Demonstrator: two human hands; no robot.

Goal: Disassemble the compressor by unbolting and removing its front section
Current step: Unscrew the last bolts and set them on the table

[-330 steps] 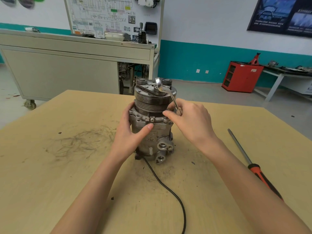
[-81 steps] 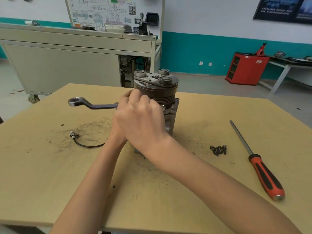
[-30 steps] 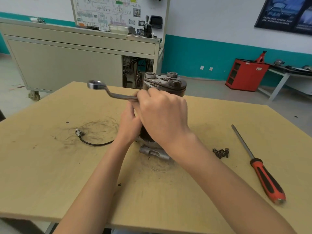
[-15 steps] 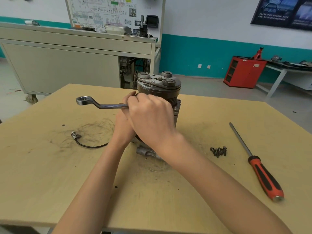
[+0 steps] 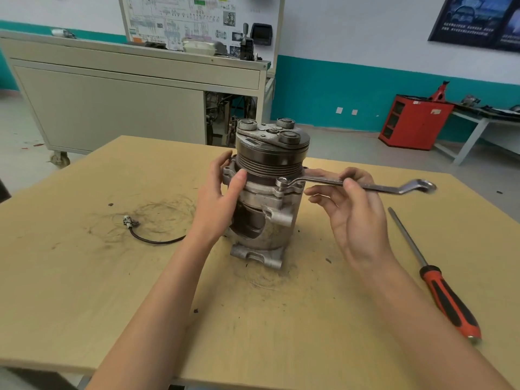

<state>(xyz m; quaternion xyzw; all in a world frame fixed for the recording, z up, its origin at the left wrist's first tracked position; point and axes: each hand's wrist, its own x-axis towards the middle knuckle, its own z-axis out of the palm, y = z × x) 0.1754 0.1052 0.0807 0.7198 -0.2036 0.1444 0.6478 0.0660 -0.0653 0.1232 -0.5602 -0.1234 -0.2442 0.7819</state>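
The metal compressor (image 5: pixel 264 209) stands upright on the wooden table (image 5: pixel 84 305), its grooved pulley and front section on top. My left hand (image 5: pixel 222 195) grips the left side of the compressor, thumb on the pulley's lower edge. A silver ring wrench (image 5: pixel 357 184) lies level, its near ring set on a bolt at the front flange (image 5: pixel 282 183), its other end pointing right. My right hand (image 5: pixel 351 204) pinches the wrench shaft between thumb and fingers, palm turned up.
A red-handled screwdriver (image 5: pixel 439 288) lies on the table at the right. A short black cable with a plug (image 5: pixel 149 235) trails left of the compressor. Beyond the table stand a grey workbench (image 5: pixel 112 102) and a red cabinet (image 5: pixel 413 122).
The wrench has swung from pointing left to pointing right, now seated on a front flange bolt. My right hand moved right with it. The compressor looks turned round; the loose bolts are out of sight.
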